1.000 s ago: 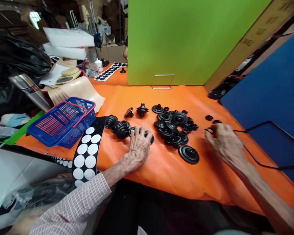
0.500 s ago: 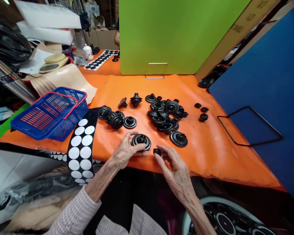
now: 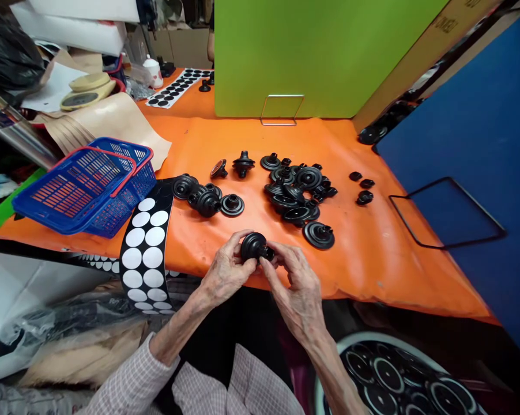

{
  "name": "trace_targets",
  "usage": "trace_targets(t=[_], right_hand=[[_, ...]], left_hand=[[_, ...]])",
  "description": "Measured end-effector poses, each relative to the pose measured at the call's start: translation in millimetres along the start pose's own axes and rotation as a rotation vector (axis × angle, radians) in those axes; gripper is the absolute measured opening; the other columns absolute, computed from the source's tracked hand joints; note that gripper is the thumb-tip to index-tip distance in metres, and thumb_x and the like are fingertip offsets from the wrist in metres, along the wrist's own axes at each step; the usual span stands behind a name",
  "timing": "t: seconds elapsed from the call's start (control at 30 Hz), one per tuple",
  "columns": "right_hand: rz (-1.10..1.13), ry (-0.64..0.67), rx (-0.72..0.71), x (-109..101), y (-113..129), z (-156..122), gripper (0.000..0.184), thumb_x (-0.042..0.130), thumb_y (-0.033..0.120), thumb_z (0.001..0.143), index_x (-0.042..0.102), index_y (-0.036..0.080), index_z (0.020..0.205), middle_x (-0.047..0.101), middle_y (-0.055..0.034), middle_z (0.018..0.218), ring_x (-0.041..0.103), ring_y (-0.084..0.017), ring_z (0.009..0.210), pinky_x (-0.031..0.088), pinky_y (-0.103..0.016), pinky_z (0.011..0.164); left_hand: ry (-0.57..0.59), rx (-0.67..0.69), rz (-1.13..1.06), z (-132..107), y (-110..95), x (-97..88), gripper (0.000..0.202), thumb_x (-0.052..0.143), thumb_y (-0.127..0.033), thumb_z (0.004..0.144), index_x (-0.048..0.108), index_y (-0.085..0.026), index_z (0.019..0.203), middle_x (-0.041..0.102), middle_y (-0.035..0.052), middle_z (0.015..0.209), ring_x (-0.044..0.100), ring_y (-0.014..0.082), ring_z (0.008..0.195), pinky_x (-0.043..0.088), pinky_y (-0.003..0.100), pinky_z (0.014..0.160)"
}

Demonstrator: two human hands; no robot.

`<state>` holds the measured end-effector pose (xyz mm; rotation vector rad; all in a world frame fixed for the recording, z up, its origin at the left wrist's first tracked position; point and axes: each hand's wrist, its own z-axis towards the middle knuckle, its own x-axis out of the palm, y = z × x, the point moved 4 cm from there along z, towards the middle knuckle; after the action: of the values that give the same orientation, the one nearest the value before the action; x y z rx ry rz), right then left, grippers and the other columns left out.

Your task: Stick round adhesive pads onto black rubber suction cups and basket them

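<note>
We've got an orange table cover (image 3: 372,265) with a blue plastic basket (image 3: 124,202) on it. Right of that basket: our heap of black flanged discs (image 3: 293,193). Also right of it, but closer to us — our left hand (image 3: 223,271) grips a stepped black disc (image 3: 252,245) while our right hand (image 3: 298,282) pinches the small black cap (image 3: 267,252) at its stem.

Orange surface (image 3: 372,248), busiest at the middle

Slight creases run across it. Near the centre lies a heap of black flanged parts (image 3: 293,193), with a lone black disc (image 3: 317,236) just in front. A smaller black cluster (image 3: 208,203) sits to the left, small black pieces (image 3: 364,198) to the right. A dotted strip (image 3: 145,242) hangs over the front edge beside a blue basket (image 3: 113,216).
</note>
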<state>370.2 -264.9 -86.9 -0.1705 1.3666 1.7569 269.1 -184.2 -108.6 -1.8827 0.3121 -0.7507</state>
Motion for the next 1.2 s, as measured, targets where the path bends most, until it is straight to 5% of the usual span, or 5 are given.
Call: trace_targets(t=[0.2, 0.33, 0.5, 0.9, 1.2], right_hand=[[-0.009, 0.002, -0.026, 5.8, 2.5, -11.6, 0.037, 0.048, 0.021, 0.093, 0.054, 0.029, 0.129, 0.058, -0.0079, 0.108, 0.063, -0.019, 0.094, 0.056, -0.034, 0.078], [0.126, -0.013, 0.279, 1.2, -8.6, -11.2, 0.044, 0.051, 0.043, 0.091, 0.051, 0.025, 0.132, 0.060, -0.0092, 0.111, 0.062, -0.021, 0.093, 0.054, -0.042, 0.084], [0.490, 0.145, 0.523, 11.3, -14.1, -8.5, 0.041, 0.056, 0.054, 0.085, 0.061, 0.021, 0.109, 0.066, -0.0068, 0.101, 0.063, -0.022, 0.092, 0.054, -0.039, 0.083], [0.734, -0.010, 0.555, 31.0, -6.9, -3.7, 0.043, 0.064, 0.049, 0.081, 0.056, 0.023, 0.114, 0.064, -0.0077, 0.116, 0.062, -0.023, 0.106, 0.051, -0.041, 0.093], [0.802, 0.003, 0.477, 14.2, 1.8, 0.1, 0.041, 0.073, 0.038, 0.077, 0.056, 0.027, 0.114, 0.064, -0.0026, 0.116, 0.060, -0.019, 0.111, 0.049, -0.035, 0.097]], left_hand=[[0.028, -0.087, -0.093, -2.7, -0.6, -0.7, 0.053, 0.074, -0.027, 0.071, 0.051, -0.014, 0.117, 0.064, 0.0109, 0.113, 0.065, 0.0204, 0.098, 0.055, 0.031, 0.083], [0.052, -0.096, -0.139, -4.5, -0.7, -1.4, 0.058, 0.078, -0.033, 0.070, 0.052, -0.015, 0.118, 0.065, 0.0112, 0.112, 0.067, 0.0217, 0.094, 0.057, 0.034, 0.079], [0.137, -0.018, -0.091, -7.7, -5.4, 2.2, 0.041, 0.074, -0.031, 0.076, 0.060, -0.013, 0.110, 0.068, 0.0105, 0.109, 0.065, 0.0219, 0.099, 0.056, 0.030, 0.079], [0.028, 0.045, -0.349, -7.5, 1.3, -2.9, 0.033, 0.069, -0.027, 0.081, 0.049, -0.024, 0.107, 0.065, 0.0007, 0.109, 0.060, 0.0133, 0.105, 0.045, 0.029, 0.097], [0.149, 0.020, -0.171, -8.1, -2.8, -12.2, 0.031, 0.073, -0.025, 0.078, 0.056, -0.020, 0.103, 0.059, 0.0018, 0.106, 0.057, 0.0118, 0.098, 0.044, 0.024, 0.091]])
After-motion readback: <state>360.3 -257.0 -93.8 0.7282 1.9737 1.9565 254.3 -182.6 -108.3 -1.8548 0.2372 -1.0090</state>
